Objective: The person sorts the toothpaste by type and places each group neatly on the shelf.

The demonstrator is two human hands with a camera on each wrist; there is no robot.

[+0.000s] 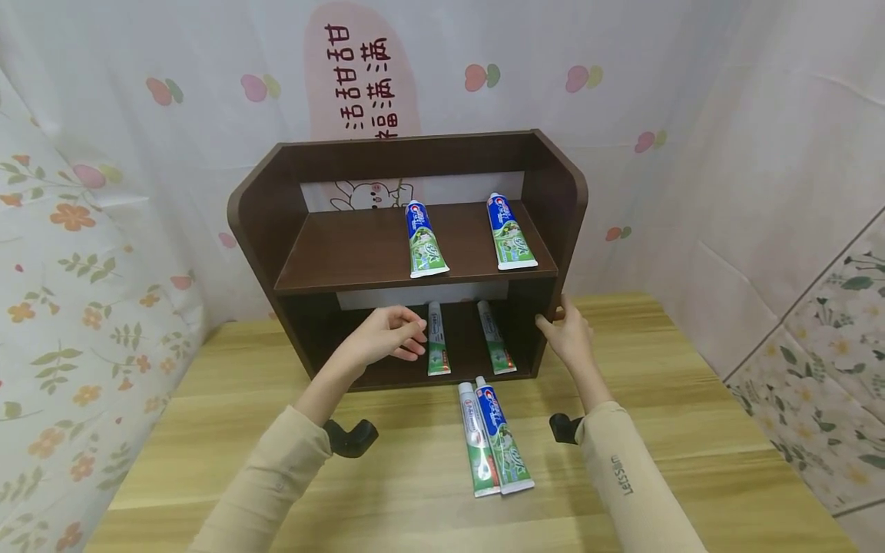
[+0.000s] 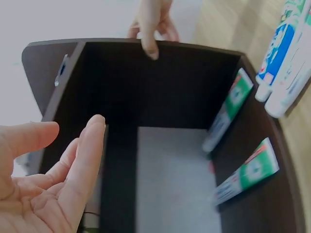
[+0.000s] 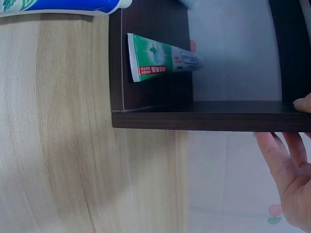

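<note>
A dark brown two-tier shelf (image 1: 408,157) stands on the table. My right hand (image 1: 570,335) pinches its right side panel, thumb on the inner face and fingers outside, as the right wrist view (image 3: 291,179) also shows. In front of the lower compartment hovers my left hand (image 1: 387,336), fingers loosely bent and holding nothing. Just right of it, a grey-green toothpaste tube (image 1: 438,338) lies on the lower tier, with a second grey-green tube (image 1: 495,338) further right. On the upper tier lie two blue-green toothpaste tubes, a middle one (image 1: 424,240) and a right one (image 1: 510,232).
On the wooden table (image 1: 415,491) before the shelf, a grey-green tube (image 1: 477,438) and a blue-green tube (image 1: 502,436) lie side by side. A patterned cloth (image 1: 664,77) hangs behind. Black mounts (image 1: 351,438) project from both wrists.
</note>
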